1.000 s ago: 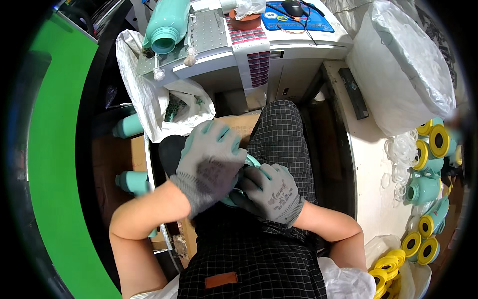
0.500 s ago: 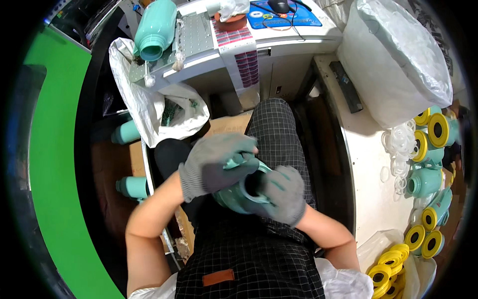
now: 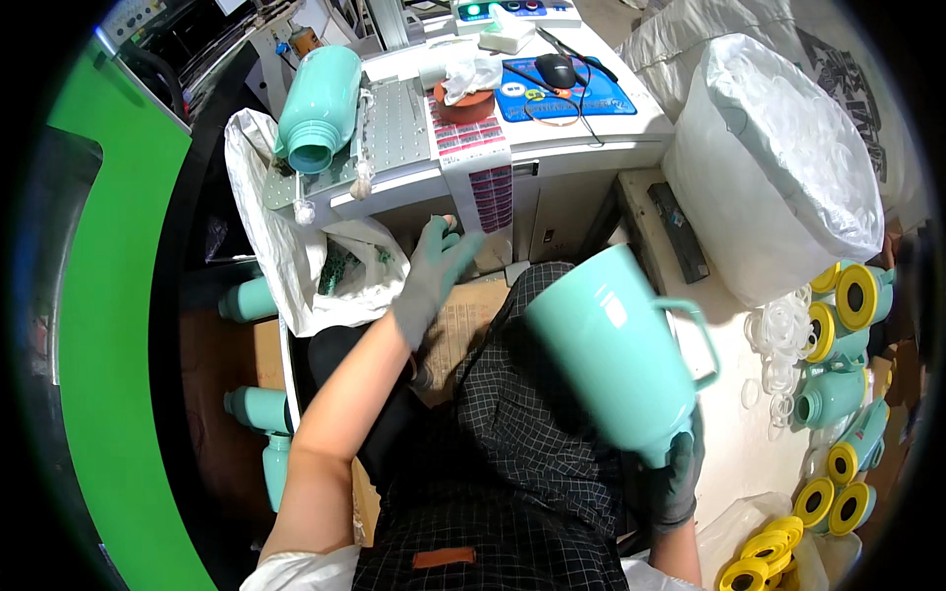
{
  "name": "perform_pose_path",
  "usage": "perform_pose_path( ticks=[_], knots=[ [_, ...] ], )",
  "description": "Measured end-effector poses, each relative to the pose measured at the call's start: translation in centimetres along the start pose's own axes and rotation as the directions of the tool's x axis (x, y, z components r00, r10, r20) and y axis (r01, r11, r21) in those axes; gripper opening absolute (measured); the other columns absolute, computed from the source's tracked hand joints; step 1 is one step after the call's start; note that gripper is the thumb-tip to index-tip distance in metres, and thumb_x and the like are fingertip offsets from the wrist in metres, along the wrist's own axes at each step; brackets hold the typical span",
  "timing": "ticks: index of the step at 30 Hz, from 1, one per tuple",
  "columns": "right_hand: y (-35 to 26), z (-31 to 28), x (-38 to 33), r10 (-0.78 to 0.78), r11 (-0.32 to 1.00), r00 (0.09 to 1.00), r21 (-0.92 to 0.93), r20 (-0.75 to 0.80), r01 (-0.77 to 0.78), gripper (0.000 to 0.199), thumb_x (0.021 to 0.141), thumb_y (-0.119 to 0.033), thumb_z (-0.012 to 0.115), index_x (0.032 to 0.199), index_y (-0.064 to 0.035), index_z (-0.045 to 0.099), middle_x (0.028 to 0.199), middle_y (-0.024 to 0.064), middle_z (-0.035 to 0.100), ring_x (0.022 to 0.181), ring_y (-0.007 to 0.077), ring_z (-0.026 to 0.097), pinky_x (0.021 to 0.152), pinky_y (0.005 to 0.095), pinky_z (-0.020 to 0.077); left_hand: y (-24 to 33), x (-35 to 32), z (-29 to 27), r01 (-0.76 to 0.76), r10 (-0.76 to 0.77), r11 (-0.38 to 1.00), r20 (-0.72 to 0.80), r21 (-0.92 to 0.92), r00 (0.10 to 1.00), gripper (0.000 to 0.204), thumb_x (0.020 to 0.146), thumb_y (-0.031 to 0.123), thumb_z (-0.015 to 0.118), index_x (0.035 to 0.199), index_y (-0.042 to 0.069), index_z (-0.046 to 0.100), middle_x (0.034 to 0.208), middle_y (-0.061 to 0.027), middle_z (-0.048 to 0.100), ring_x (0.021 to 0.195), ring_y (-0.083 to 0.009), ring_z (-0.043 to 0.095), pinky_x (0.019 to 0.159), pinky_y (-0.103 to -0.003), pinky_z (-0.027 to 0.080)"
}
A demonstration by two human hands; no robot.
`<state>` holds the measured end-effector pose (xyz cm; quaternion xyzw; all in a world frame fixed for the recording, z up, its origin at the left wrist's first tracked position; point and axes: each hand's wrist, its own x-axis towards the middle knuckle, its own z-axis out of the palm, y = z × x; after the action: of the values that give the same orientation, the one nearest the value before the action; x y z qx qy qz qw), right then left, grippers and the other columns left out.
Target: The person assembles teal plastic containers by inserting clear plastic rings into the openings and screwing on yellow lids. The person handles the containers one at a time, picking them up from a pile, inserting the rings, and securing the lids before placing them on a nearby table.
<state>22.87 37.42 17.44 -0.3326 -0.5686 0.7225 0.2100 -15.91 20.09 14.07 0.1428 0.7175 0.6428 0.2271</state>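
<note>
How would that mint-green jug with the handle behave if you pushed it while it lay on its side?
The mint-green jug has a round, glossy body, so it would probably roll, then stop on its side handle. It looks stiff. The gloved right hand lifts it alone by one end, so it is likely fairly light.
</note>
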Motion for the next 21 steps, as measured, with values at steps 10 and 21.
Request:
perform_pose_path(
  ticks=[10,21],
  knots=[
    [5.3,1.0,1.9,-0.375,0.850,0.927,-0.388,0.028,0.356,0.109,0.077,-0.021,0.080,0.164,0.0042,0.019,0.158,0.0225,0.041,0.142,0.0312,0.047,0.117,0.0440,0.0400,-5.6,9.0,-3.0,-0.184,0.172,0.953,-0.072,-0.239,0.982,0.074,0.084,0.008,0.087,0.145,-0.004,0.047,0.119,-0.0122,0.070,0.112,-0.0174,0.065,0.095,-0.032,0.056],
    [5.3,3.1,2.5,-0.381,0.826,0.921,-0.420,0.077,0.377,0.111,0.074,-0.019,0.082,0.163,0.0041,0.021,0.159,0.0201,0.039,0.144,0.0297,0.045,0.118,0.0427,0.0396,-1.0,11.5,-0.3,-0.278,0.275,0.960,-0.311,0.034,0.910,0.036,0.081,0.000,0.086,0.114,0.001,0.072,0.100,-0.0051,0.073,0.089,-0.0118,0.068,0.078,-0.026,0.056]
  ],
)
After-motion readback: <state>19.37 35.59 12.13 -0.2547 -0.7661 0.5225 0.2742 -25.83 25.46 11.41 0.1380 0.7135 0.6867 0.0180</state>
